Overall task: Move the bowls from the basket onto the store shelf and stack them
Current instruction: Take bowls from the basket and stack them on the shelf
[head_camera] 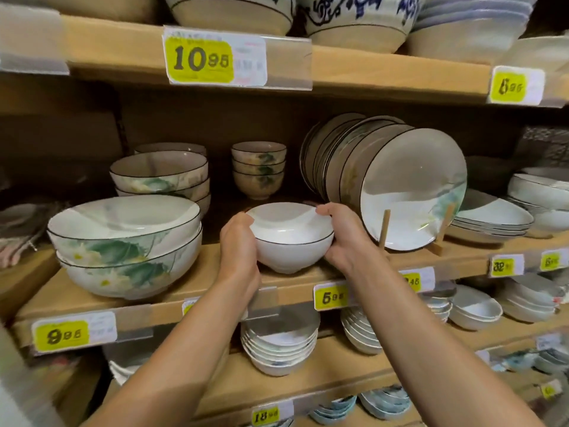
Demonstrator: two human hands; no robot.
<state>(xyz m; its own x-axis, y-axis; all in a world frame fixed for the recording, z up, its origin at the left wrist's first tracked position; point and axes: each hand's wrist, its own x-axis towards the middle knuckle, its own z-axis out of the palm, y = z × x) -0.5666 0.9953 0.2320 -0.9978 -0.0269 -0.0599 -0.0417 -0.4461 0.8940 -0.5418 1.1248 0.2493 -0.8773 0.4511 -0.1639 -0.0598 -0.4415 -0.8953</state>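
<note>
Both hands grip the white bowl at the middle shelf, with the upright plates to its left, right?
Not quite: the head view shows the upright plates to the right of the white bowl. The left hand and right hand do grip it at the middle shelf.

The single head-worn wide-angle camera faces forward, close to the store shelf (209,272), with the middle tier centred, upper tier at 12 o'clock and lower tiers at 6 o'clock.
</note>
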